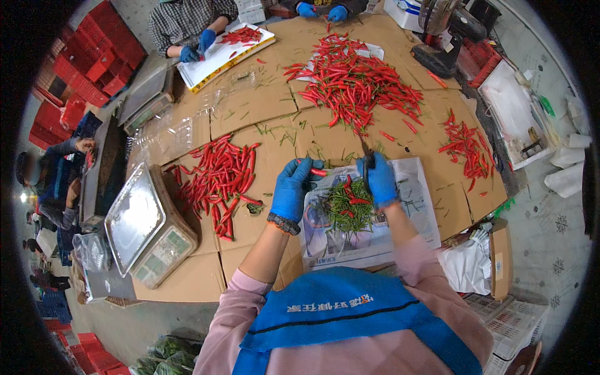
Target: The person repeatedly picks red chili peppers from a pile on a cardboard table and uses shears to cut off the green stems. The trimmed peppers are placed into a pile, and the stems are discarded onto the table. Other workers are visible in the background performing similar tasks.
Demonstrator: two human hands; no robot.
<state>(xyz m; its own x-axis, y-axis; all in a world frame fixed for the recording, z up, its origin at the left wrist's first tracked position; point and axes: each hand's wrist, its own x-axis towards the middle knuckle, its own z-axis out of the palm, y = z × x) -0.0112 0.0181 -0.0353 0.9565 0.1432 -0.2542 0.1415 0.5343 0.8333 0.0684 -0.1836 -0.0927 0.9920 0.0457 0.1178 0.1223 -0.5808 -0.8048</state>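
Note:
My left hand [291,187], in a blue glove, grips a red chili pepper [318,172] between thumb and fingers. In my right hand [380,180], also gloved in blue, is a pair of dark scissors [368,157], its blades pointing away from me; whether they are spread cannot be made out. Between and below both hands, a heap of cut green stems [347,218] with a few red chilies on it lies on a newspaper sheet [422,220]. Left of my left hand spreads a pile of red chilies [225,173]. Beyond my right hand rises a larger pile of stemmed chilies [361,84].
A scale [154,234] with a metal pan stands at the left on the cardboard-covered table [253,112]. A smaller chili pile [468,147] lies at the right, a fan [440,37] behind it. Gloved co-workers handle chilies at the far side, one over a white tray [201,70].

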